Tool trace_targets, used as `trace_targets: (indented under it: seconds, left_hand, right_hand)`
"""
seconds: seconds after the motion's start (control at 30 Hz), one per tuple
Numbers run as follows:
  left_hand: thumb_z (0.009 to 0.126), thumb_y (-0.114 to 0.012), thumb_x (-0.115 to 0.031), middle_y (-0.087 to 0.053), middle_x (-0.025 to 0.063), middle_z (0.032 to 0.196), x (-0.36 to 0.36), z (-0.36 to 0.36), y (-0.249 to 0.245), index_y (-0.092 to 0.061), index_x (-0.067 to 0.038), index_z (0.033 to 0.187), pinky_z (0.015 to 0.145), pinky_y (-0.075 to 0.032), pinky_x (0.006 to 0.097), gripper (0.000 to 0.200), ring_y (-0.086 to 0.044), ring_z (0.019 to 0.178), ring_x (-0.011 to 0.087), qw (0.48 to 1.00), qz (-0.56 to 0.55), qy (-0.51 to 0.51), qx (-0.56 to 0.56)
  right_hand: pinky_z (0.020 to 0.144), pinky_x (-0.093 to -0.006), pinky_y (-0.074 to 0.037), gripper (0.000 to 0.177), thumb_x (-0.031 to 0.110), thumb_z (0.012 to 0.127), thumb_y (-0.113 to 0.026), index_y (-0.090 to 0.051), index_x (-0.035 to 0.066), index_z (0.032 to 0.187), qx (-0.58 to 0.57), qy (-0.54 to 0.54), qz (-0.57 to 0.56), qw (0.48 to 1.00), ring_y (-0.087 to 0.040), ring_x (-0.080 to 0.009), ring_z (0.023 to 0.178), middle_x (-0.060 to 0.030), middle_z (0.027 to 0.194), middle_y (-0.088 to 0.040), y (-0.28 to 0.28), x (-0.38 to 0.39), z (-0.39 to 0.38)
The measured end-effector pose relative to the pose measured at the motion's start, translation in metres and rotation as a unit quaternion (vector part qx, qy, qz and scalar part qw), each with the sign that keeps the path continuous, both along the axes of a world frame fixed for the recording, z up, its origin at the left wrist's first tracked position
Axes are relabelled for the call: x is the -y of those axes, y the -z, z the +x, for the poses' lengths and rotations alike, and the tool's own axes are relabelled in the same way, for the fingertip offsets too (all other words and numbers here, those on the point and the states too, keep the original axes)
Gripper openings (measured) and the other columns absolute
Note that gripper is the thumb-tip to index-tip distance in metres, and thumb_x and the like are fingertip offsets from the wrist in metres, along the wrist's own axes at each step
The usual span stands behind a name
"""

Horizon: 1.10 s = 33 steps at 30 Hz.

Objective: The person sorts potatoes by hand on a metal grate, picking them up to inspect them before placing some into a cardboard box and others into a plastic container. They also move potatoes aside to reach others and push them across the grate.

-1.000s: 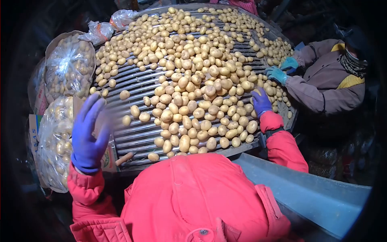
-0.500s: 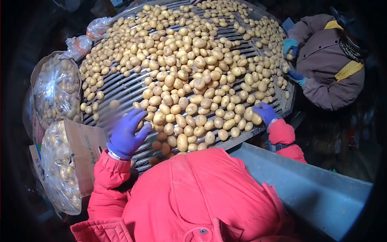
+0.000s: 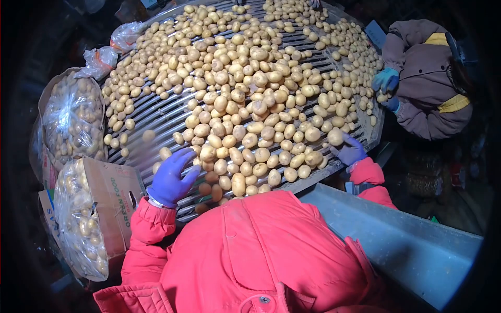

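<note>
Many pale yellow potatoes (image 3: 245, 94) lie piled on a round slatted metal table (image 3: 162, 112). My left hand (image 3: 172, 178), in a purple glove, is over the slats at the near left side of the pile, fingers apart with nothing held in them. Two loose potatoes lie just beyond its fingers. At the near right edge of the pile, my right hand (image 3: 350, 150), also purple-gloved, has its fingers around a potato (image 3: 335, 136).
On the left stand a cardboard box (image 3: 112, 201) and a plastic-lined bag (image 3: 73, 117), both holding potatoes. A blue-grey metal trough (image 3: 391, 235) runs at the near right. A co-worker (image 3: 425, 78) with blue gloves is at the table's right edge.
My left hand has moved slightly right and nearer to me. My right hand has shifted a little right, its potato now lifted toward the fingertips. The co-worker's hands have come together.
</note>
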<state>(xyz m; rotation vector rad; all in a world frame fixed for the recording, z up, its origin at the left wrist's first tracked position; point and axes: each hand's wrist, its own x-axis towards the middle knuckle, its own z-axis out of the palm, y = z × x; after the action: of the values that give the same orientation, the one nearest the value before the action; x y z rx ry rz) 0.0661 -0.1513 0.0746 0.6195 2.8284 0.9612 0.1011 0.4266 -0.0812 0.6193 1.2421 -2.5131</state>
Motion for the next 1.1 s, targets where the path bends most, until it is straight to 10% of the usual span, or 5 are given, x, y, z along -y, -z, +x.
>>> trace_targets:
  seconds: [0.23,0.63,0.9,0.97,1.1]
  left_hand:
    - [0.088,-0.075,-0.014,-0.062,0.0165,0.132,0.005,0.004,0.009,-0.065,-0.004,0.127,0.101,-0.052,0.0356,0.041,-0.063,0.121,0.0276,0.999,0.015,-0.015,0.034]
    - [0.088,-0.075,-0.021,-0.064,0.0203,0.129,0.013,0.013,0.028,-0.066,-0.005,0.125,0.103,-0.049,0.0421,0.041,-0.062,0.121,0.0354,0.998,0.042,-0.035,0.038]
    - [0.088,-0.074,-0.020,-0.065,0.0203,0.128,0.012,0.012,0.032,-0.066,-0.004,0.124,0.104,-0.049,0.0420,0.040,-0.061,0.122,0.0351,0.997,0.050,-0.035,0.048]
    - [0.088,-0.074,-0.020,-0.065,0.0204,0.128,0.015,0.011,0.033,-0.066,-0.004,0.124,0.104,-0.049,0.0419,0.039,-0.062,0.122,0.0351,0.997,0.048,-0.034,0.049]
    - [0.089,-0.074,-0.020,-0.064,0.0202,0.127,0.015,0.009,0.034,-0.066,-0.004,0.124,0.103,-0.049,0.0414,0.039,-0.062,0.121,0.0351,0.998,0.041,-0.029,0.047]
  right_hand:
    - [0.089,-0.0350,-0.052,0.034,0.033,0.083,-0.079,-0.070,0.003,0.097,-0.018,-0.231,0.425,0.875,-0.064,-0.0232,0.099,-0.0082,0.101,-0.067,-0.033,0.017,-0.024]
    - [0.095,-0.0467,-0.052,0.067,0.042,0.072,-0.082,-0.059,0.015,0.129,-0.214,-0.464,0.721,0.468,-0.059,-0.0384,0.113,-0.0202,0.123,-0.055,-0.060,0.105,-0.002]
    - [0.094,-0.0449,-0.051,0.059,0.030,0.074,-0.085,-0.061,0.004,0.122,-0.117,-0.085,0.625,0.767,-0.058,-0.0361,0.113,-0.0184,0.121,-0.057,-0.026,0.049,-0.026]
    - [0.090,-0.0423,-0.052,0.056,0.027,0.074,-0.087,-0.063,0.002,0.117,-0.159,-0.017,0.746,0.646,-0.061,-0.0313,0.107,-0.0165,0.117,-0.062,-0.018,0.009,-0.050]
    - [0.090,-0.0400,-0.051,0.055,0.032,0.075,-0.087,-0.065,0.001,0.115,-0.163,-0.045,0.690,0.704,-0.063,-0.0282,0.102,-0.0156,0.111,-0.065,-0.003,-0.031,-0.091]
